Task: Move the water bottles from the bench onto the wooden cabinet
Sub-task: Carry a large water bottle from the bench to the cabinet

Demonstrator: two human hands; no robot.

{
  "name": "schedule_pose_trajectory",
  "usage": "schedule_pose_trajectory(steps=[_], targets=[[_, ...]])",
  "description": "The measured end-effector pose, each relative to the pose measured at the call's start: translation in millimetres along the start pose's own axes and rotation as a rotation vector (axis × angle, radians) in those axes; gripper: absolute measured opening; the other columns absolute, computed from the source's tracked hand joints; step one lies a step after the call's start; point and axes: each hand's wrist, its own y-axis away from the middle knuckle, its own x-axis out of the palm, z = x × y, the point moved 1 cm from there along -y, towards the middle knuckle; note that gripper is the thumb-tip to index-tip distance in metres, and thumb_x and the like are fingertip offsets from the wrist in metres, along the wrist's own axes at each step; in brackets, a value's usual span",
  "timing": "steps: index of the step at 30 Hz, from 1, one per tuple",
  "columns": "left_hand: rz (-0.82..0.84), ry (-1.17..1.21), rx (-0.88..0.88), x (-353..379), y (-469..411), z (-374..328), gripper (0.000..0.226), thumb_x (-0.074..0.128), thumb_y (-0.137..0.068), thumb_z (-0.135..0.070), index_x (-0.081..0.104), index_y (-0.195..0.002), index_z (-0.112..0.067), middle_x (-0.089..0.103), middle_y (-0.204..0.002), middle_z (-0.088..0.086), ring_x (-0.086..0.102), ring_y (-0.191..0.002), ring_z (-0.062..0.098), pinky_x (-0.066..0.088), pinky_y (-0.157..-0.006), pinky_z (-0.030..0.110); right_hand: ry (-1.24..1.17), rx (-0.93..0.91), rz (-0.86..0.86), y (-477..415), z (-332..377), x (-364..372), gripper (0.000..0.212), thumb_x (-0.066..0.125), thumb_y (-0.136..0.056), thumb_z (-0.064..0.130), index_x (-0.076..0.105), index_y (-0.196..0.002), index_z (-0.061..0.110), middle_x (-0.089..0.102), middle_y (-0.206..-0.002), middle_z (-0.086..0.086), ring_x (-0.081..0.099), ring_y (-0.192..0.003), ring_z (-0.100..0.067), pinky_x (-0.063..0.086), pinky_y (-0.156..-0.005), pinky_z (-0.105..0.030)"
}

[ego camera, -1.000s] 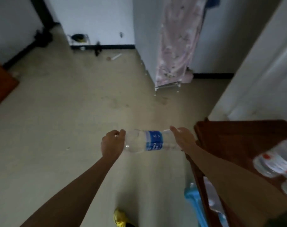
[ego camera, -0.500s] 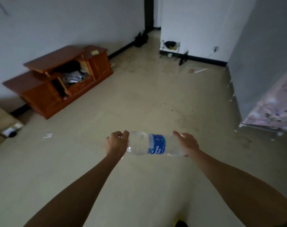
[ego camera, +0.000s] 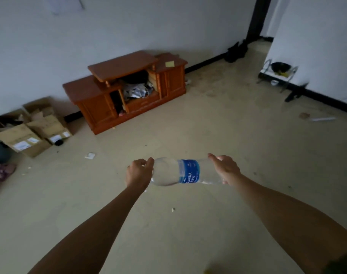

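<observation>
A clear water bottle [ego camera: 185,172] with a blue label lies sideways in mid-air in front of me, above the floor. My left hand [ego camera: 138,173] grips its left end with curled fingers. My right hand [ego camera: 225,168] grips its right end. The wooden cabinet [ego camera: 127,89] stands against the far wall, up and left of my hands, several steps away. Its stepped top is bare except for a small yellow note at its right end. The bench is out of view.
Open cardboard boxes [ego camera: 30,129] sit on the floor left of the cabinet. A metal rack [ego camera: 277,73] with a dark bowl stands by the right wall. Small scraps [ego camera: 90,155] lie on the beige floor between me and the cabinet.
My view has swung left from the bench side of the room to the wooden cabinet, which is now nearer the centre. Both hands keep the same hold on the bottle.
</observation>
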Motion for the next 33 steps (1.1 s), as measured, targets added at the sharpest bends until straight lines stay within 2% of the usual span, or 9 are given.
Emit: schedule_pose_trajectory(steps=[2, 7, 13, 19, 25, 28, 33], targets=[[-0.014, 0.003, -0.033, -0.8, -30.0, -11.4, 0.039, 0.051, -0.086, -0.041, 0.061, -0.058, -0.015, 0.067, -0.073, 0.014, 0.061, -0.073, 0.032, 0.049, -0.065, 0.033, 0.018, -0.032, 0.035, -33.9, 31.6, -4.0, 0.076, 0.04, -0.083, 0.075, 0.052, -0.133, 0.019, 0.06, -0.128, -0.008, 0.062, -0.101, -0.029, 0.059, -0.077, -0.042], [-0.105, 0.023, -0.127, 1.5, -145.0, -31.5, 0.038, 0.051, -0.087, -0.039, 0.061, -0.058, -0.016, 0.065, -0.071, 0.014, 0.06, -0.07, 0.03, 0.041, -0.057, 0.028, 0.046, -0.065, 0.126, -140.8, 117.9, 14.3, 0.078, 0.043, -0.08, 0.076, 0.052, -0.134, 0.02, 0.059, -0.128, -0.009, 0.062, -0.096, -0.031, 0.061, -0.063, -0.041], [-0.079, -0.01, -0.115, 10.4, -318.4, -55.6, 0.037, 0.051, -0.089, -0.04, 0.068, -0.069, -0.015, 0.067, -0.073, 0.009, 0.061, -0.067, 0.024, 0.052, -0.064, 0.03, 0.051, -0.037, 0.146, -276.5, 213.9, 50.5, 0.074, 0.043, -0.082, 0.074, 0.053, -0.133, 0.02, 0.059, -0.126, -0.009, 0.062, -0.09, -0.03, 0.061, -0.057, -0.038], [-0.059, 0.026, -0.059, 0.0, -479.5, -117.4, 0.036, 0.052, -0.091, -0.041, 0.063, -0.065, -0.019, 0.066, -0.07, 0.005, 0.064, -0.065, 0.022, 0.056, -0.065, 0.035, 0.046, -0.042, 0.105, -393.9, 331.2, 42.0, 0.074, 0.04, -0.084, 0.073, 0.052, -0.134, 0.021, 0.06, -0.124, -0.009, 0.064, -0.087, -0.029, 0.058, -0.051, -0.031], [-0.045, 0.03, -0.067, 11.4, -638.1, -168.2, 0.04, 0.054, -0.087, -0.038, 0.062, -0.058, -0.013, 0.063, -0.061, 0.008, 0.056, -0.056, 0.023, 0.044, -0.056, 0.03, 0.048, -0.046, 0.101, -522.0, 430.5, 41.3, 0.071, 0.039, -0.087, 0.07, 0.053, -0.133, 0.018, 0.06, -0.126, -0.01, 0.061, -0.089, -0.028, 0.06, -0.056, -0.036], [-0.053, 0.007, -0.105, 26.4, -717.2, -181.1, 0.042, 0.052, -0.084, -0.043, 0.058, -0.054, -0.014, 0.06, -0.057, 0.004, 0.053, -0.053, 0.023, 0.039, -0.054, 0.028, 0.062, -0.049, 0.115, -596.1, 472.0, 52.9, 0.069, 0.04, -0.088, 0.069, 0.054, -0.132, 0.017, 0.06, -0.123, -0.01, 0.06, -0.087, -0.028, 0.06, -0.058, -0.036], [-0.1, 0.009, -0.175, 46.9, -857.7, -220.1, 0.044, 0.053, -0.085, -0.044, 0.056, -0.053, -0.014, 0.061, -0.059, 0.004, 0.057, -0.057, 0.024, 0.038, -0.053, 0.027, 0.08, -0.085, 0.172, -740.2, 563.2, 65.2, 0.073, 0.038, -0.087, 0.072, 0.05, -0.136, 0.019, 0.059, -0.125, -0.008, 0.061, -0.092, -0.026, 0.059, -0.058, -0.032]])
